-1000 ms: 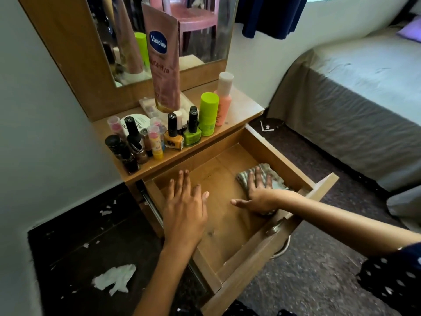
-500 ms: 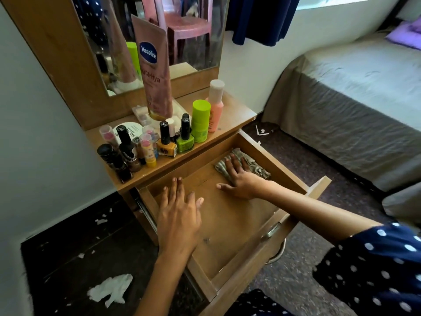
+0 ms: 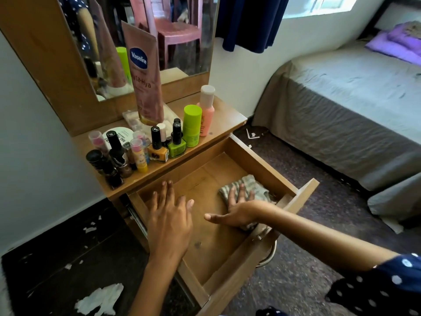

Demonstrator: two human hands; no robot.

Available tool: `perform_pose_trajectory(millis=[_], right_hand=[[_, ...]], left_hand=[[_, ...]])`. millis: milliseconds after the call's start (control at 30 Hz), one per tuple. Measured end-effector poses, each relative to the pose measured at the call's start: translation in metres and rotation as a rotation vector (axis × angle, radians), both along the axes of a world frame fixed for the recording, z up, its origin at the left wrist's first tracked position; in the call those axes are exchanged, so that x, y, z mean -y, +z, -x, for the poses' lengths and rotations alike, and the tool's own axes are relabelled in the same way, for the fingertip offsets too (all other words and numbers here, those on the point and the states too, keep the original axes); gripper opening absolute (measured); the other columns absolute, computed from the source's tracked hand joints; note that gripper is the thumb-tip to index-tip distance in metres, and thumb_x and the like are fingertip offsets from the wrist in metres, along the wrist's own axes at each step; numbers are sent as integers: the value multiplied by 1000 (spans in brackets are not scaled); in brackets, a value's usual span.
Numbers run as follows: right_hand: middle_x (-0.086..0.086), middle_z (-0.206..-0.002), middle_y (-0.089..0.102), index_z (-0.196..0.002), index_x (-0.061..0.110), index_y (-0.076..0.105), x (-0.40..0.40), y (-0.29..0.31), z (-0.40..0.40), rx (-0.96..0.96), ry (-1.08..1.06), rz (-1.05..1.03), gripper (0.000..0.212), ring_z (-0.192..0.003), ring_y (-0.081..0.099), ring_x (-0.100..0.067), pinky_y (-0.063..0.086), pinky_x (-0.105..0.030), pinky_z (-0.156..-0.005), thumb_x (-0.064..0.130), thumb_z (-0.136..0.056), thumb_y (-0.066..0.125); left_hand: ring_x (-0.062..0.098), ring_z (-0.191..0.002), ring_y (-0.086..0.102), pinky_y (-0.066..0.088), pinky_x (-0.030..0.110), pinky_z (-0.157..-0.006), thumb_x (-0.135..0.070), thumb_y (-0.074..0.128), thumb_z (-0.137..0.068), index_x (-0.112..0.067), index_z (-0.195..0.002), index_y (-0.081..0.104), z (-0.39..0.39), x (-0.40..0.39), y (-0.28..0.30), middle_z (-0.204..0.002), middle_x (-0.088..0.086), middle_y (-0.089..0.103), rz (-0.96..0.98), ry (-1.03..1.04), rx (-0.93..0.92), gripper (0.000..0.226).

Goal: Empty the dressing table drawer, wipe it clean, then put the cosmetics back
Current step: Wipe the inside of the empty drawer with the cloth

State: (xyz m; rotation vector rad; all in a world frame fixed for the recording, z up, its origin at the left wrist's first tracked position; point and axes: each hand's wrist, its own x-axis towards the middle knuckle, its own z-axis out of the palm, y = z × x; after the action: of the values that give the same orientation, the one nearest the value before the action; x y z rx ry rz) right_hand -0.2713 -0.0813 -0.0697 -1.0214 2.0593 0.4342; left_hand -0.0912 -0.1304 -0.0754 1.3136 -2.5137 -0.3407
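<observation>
Inside the pulled-out drawer (image 3: 230,252), which holds nothing but a cloth and two hands, the wiping step looks to be in hand. The right hand (image 3: 237,208) lies flat on the striped cloth (image 3: 252,190) with fingers straight and spread and the thumb stuck out to the side, pressing the cloth against the wooden floor near the drawer's right wall; a flat palm spreads the push over more of the cloth than a pinch would, which suits rubbing a broad surface. The left hand (image 3: 168,215) is also open, fingers straight and together, resting on the drawer floor close to the left wall, probably to steady the drawer on its runners while the other hand rubs. The drawer's long axis runs from the dressing table (image 3: 218,119) out toward the person and slightly to the right, with the front panel and its metal handle (image 3: 268,254) at the near end. The cloth is bunched, its longer side lying roughly along that right wall. The cosmetics stand crowded on the table top just behind the drawer, parked there to leave the floor bare: a tall pink lotion tube (image 3: 145,74) leaning on the mirror (image 3: 159,42), a green bottle (image 3: 192,125), a pink bottle (image 3: 206,110) and several nail polish bottles (image 3: 157,142), all upright. A crumpled white tissue (image 3: 100,301) lies on the dark floor to the left.
</observation>
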Motion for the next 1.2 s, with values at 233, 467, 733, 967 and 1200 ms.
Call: perform_pose_trajectory(millis=[233,467,733,967,1200], right_hand=[[-10,-148,-42,-146,21,-28,-2,-10,-12,52,-64,24,129,-136,-34,-42,-7,-59,-114,93,-62,38],[-8,-148,-42,-145,20,-29,-3,-20,25,-33,-68,61,126,-136,-37,-37,-13,-55,-116,90,-66,42],[-6,-150,-41,-145,22,-29,19,-29,34,-45,-43,167,112,-140,-31,-36,-7,-57,-117,80,-78,39],[-9,-158,-22,-151,24,-15,55,-31,39,-105,76,368,84,-146,-18,-33,-4,-49,-118,66,-92,28],[-8,-162,-7,-153,21,-2,67,-45,34,-208,46,516,74,-148,-5,-32,5,-50,-118,58,-97,28]], left_hand=[[20,-145,12,2,35,-115,-39,15,-98,-20,-124,56,0,-3,2,-153,12,25,12,5,3,52],[20,-145,10,1,36,-116,-40,13,-98,-21,-128,53,-1,-4,0,-154,11,24,21,-3,30,54],[20,-145,7,-2,35,-114,-42,5,-96,-22,-133,47,1,-5,-1,-155,11,21,47,-16,90,60],[19,-146,6,-1,35,-115,-43,-3,-92,-22,-138,42,1,-5,-2,-156,10,18,68,-38,124,67],[18,-146,1,-8,33,-111,-44,-1,-93,-25,-139,39,2,-4,-5,-156,9,15,71,-53,142,64]])
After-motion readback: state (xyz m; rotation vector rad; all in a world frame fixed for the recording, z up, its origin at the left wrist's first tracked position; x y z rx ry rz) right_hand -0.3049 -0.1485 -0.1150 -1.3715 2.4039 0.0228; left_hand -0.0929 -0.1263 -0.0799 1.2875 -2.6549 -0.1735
